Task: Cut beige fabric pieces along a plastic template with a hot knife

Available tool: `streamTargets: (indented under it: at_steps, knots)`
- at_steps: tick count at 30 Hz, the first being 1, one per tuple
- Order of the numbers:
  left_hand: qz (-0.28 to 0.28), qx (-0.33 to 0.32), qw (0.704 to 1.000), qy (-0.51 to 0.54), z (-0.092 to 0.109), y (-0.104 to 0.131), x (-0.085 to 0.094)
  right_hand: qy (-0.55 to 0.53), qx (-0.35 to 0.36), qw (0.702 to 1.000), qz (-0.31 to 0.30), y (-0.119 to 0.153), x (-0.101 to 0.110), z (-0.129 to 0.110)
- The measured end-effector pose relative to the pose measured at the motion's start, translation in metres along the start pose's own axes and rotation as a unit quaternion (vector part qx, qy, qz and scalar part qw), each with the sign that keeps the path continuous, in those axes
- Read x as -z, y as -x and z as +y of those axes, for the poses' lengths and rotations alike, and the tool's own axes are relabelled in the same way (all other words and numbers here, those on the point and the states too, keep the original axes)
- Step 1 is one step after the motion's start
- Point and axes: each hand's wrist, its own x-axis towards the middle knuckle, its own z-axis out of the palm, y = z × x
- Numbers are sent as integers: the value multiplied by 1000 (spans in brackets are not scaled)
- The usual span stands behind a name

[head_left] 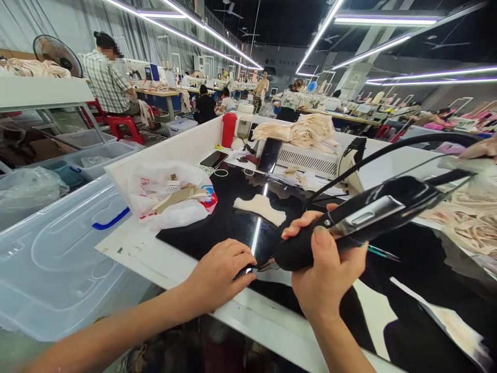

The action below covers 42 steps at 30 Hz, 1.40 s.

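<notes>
A black corded hand tool with a silver panel [368,215] is held up over the near side of the work surface. My right hand [328,267] is closed around its rounded end, thumb on top; its exact kind does not show. To the left, my left hand [223,269] rests at the near edge of the black glossy sheet [194,243], fingers curled over something small and dark that I cannot make out. A cream fabric piece [260,209] lies just beyond both hands. Another cream piece [375,316] is partly hidden behind my right forearm.
A white plastic bag with scraps [174,199] lies at left. At the back are a phone [270,154], a red cup [229,129] and stacked cream fabric [297,132]. A teal pen-like tool [382,252] lies at right. Lidded clear bins [58,248] stand left. Co-workers sit beyond.
</notes>
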Motion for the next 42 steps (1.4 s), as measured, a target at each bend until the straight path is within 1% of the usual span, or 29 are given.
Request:
streamTargets:
  at_steps: [6,13,16,21,27,33,36,39,42]
  knots:
    - [2,5,1000,9,1,-1,-1,9,-9,1000,-6,4,-1,4]
    - [12,12,999,42,4,0,4,34,-1,999,-12,6,0,9]
    - [25,20,998,48,4,-1,5,34,-8,999,-13,5,-2,7]
    - [33,17,998,49,1,-2,2,11,-6,1000,14,5,-2,-1]
    - [36,13,998,54,0,-1,0,18,-21,1000,-5,10,-2,0]
    - [40,-3,998,49,0,1,0,23,-35,999,-4,9,0,0]
    - [34,-31,999,22,-2,3,-3,24,-30,999,20,4,2,-6]
    - [23,-85,996,-34,-7,3,-5,22,-36,998,38,-2,6,-14]
    - [-1,-139,986,-92,-10,2,-3,24,-40,998,49,-6,13,-20]
